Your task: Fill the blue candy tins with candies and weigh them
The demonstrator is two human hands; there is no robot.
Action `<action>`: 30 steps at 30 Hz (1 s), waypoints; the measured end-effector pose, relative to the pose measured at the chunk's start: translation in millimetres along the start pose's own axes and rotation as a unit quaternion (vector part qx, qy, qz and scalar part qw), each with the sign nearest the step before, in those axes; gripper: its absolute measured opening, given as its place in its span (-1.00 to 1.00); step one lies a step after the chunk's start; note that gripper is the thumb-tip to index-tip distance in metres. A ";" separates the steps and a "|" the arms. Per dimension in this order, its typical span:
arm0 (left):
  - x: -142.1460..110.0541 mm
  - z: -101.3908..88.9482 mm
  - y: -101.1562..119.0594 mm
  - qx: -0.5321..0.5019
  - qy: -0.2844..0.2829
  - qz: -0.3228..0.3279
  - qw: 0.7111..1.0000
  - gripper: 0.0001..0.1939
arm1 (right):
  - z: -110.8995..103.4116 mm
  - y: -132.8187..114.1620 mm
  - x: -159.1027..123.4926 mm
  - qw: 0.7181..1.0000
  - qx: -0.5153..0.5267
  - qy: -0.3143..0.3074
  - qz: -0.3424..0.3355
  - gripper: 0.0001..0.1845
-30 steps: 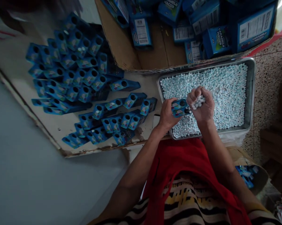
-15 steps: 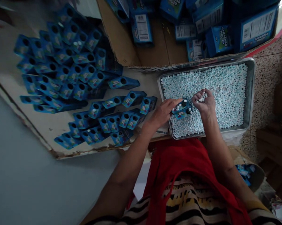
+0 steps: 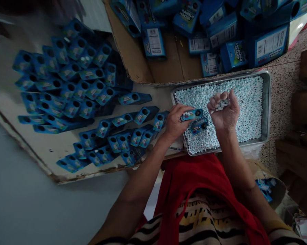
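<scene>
My left hand is closed around a small blue candy box with a round hole in its top face. Just below it, a second blue candy box rests on the candies in the metal tray, a few white pieces by its hole. Palm up over the tray, my right hand curls its fingers around several small white candies. Pale white and blue candies fill the tray beneath both hands.
Many blue boxes with round holes stand in rows on the table to the left. Behind the tray is a cardboard carton of more blue boxes. A bag of blue pieces sits low at the right.
My left hand has lifted one box off the other, and the loose candies at its hole are gone. My right hand has turned more palm up, still holding candies.
</scene>
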State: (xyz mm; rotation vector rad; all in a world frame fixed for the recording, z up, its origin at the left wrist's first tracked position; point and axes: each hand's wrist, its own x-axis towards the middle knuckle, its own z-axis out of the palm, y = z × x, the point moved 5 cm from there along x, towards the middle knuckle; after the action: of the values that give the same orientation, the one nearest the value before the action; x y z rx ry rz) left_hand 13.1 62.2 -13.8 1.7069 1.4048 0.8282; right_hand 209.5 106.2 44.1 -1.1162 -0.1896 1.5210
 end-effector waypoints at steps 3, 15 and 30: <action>13.5 -1.5 15.2 0.042 -0.029 0.013 0.999 -0.65 | 10.7 5.6 1.6 1.000 -0.019 -0.013 -0.020 -0.34; 15.3 9.9 6.9 -0.026 0.024 -0.035 0.999 -0.68 | -11.2 29.5 7.0 0.997 -0.025 0.061 -0.035 -0.34; -62.0 -30.5 3.1 -0.025 0.161 -0.131 0.978 -0.61 | -33.4 27.2 -56.8 0.991 -0.098 -0.029 -0.081 -0.61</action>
State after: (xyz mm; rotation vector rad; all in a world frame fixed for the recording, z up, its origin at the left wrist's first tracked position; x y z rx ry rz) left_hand -22.9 5.5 3.1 1.3529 1.7642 1.0100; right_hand 207.1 35.1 38.4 -1.1821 -0.4679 1.4115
